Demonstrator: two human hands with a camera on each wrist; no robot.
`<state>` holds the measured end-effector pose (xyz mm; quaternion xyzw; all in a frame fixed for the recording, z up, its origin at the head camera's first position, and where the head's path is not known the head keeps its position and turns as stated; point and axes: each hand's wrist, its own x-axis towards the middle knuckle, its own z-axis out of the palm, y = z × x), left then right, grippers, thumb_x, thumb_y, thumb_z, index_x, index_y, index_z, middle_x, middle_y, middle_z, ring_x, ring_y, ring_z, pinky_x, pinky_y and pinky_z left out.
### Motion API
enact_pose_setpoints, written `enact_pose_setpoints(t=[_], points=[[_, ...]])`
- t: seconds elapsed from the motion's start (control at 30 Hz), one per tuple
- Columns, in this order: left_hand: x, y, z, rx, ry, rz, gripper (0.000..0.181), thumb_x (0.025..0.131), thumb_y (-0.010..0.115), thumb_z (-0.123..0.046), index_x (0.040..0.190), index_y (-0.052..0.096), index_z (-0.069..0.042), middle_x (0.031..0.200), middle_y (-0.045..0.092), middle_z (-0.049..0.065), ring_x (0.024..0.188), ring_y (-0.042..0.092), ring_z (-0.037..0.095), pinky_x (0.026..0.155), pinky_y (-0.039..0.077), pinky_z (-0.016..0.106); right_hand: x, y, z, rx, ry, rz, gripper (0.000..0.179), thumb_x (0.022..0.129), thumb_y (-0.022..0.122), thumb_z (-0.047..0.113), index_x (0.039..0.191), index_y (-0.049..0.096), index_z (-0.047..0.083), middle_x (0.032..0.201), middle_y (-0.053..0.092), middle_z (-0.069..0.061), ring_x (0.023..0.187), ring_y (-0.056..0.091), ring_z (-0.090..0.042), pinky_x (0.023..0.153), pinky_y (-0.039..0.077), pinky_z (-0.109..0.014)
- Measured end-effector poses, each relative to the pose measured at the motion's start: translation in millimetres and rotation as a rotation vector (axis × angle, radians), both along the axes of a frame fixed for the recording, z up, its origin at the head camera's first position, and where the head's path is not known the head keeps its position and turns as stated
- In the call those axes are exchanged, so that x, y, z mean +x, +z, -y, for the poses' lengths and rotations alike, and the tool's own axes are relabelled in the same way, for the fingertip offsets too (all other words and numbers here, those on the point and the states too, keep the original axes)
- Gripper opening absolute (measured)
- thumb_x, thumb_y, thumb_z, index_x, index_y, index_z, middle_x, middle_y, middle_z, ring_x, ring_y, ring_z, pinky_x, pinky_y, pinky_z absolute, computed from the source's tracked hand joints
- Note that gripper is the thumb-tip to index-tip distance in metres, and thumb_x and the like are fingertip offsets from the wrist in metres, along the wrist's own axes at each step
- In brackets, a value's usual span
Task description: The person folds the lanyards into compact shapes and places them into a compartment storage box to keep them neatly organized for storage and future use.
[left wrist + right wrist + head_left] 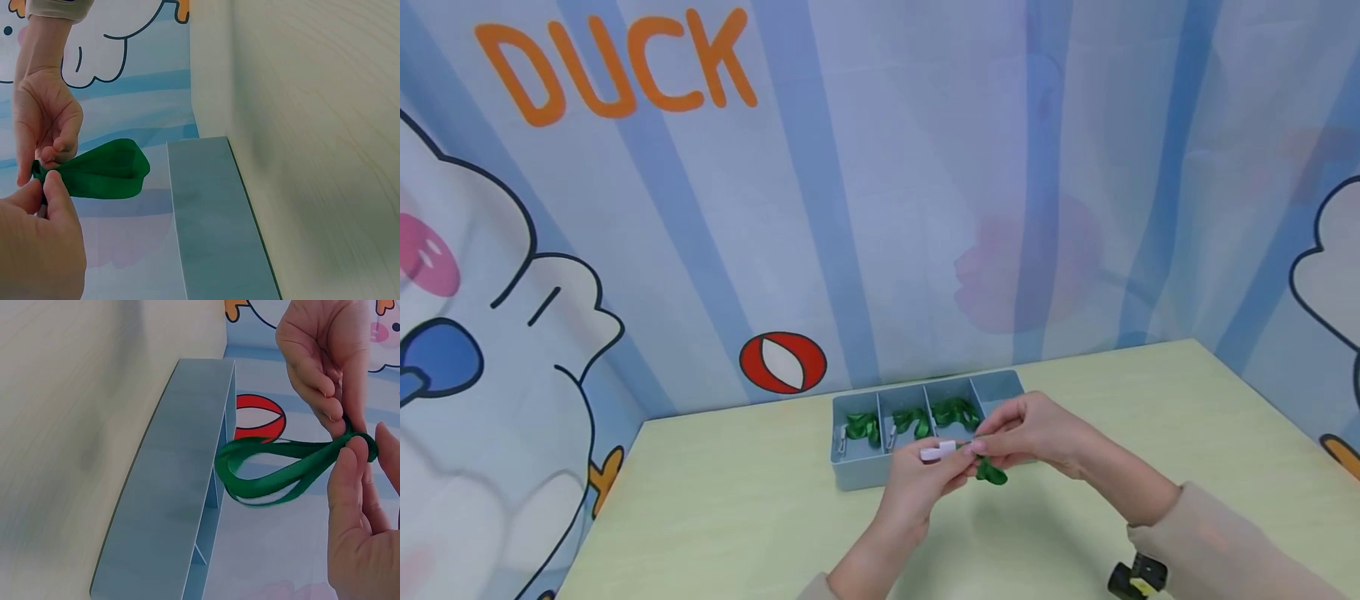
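Observation:
A looped green ribbon [991,472] is held between both hands, just in front of the divided tray. My left hand [925,479] pinches its gathered part between thumb and finger; in the left wrist view the ribbon's loop [109,172] spreads out to the right of the fingertips. A small white rectangular piece [937,451] sticks out at the left hand; its kind cannot be told. My right hand [1037,435] pinches the ribbon at the same gathered spot, and in the right wrist view the long loops of ribbon [269,481] hang leftward.
The grey-blue tray [861,477] stands on the pale wooden table [737,500] near the back wall. Green ribbon pieces [955,412] and small whitish items [842,440] lie in its compartments. A small black-and-yellow object [1138,577] is by the right sleeve.

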<state>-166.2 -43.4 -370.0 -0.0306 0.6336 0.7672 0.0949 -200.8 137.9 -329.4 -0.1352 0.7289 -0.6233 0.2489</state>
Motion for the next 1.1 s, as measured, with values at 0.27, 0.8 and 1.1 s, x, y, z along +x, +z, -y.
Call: enact_pose_setpoints(t=[0.27, 0.8, 1.1], points=[[0.1, 0.6, 0.2, -0.035, -0.004, 0.02, 0.028, 0.086, 0.068, -0.019, 0.102, 0.068, 0.003, 0.082, 0.068, 0.006, 0.073, 0.066, 0.011, 0.075, 0.054, 0.029, 0.0, 0.8, -1, 0.017, 0.039, -0.031, 0.027, 0.09, 0.063, 0.017, 0.102, 0.067, -0.007, 0.085, 0.068, -0.007, 0.076, 0.065, -0.016, 0.076, 0.055, -0.034], [-2.6, 1.2, 2.9, -0.012, -0.001, 0.032, 0.024, 0.084, 0.07, -0.017, 0.098, 0.066, 0.003, 0.076, 0.067, 0.004, 0.065, 0.065, 0.009, 0.071, 0.055, 0.026, -3.9, -7.9, -4, 0.115, 0.119, -0.214, 0.027, 0.088, 0.065, 0.015, 0.108, 0.066, -0.003, 0.071, 0.06, -0.001, 0.059, 0.049, -0.01, 0.057, 0.046, -0.026], [0.1, 8.0, 8.4, 0.008, 0.001, 0.017, 0.027, 0.085, 0.069, -0.017, 0.102, 0.065, 0.004, 0.077, 0.067, 0.004, 0.065, 0.065, 0.009, 0.073, 0.054, 0.026, 0.0, -34.6, -19, 0.167, 0.186, -0.47, 0.048, 0.082, 0.072, 0.019, 0.126, 0.054, 0.013, 0.117, 0.051, -0.008, 0.097, 0.048, -0.02, 0.075, 0.046, -0.039]])
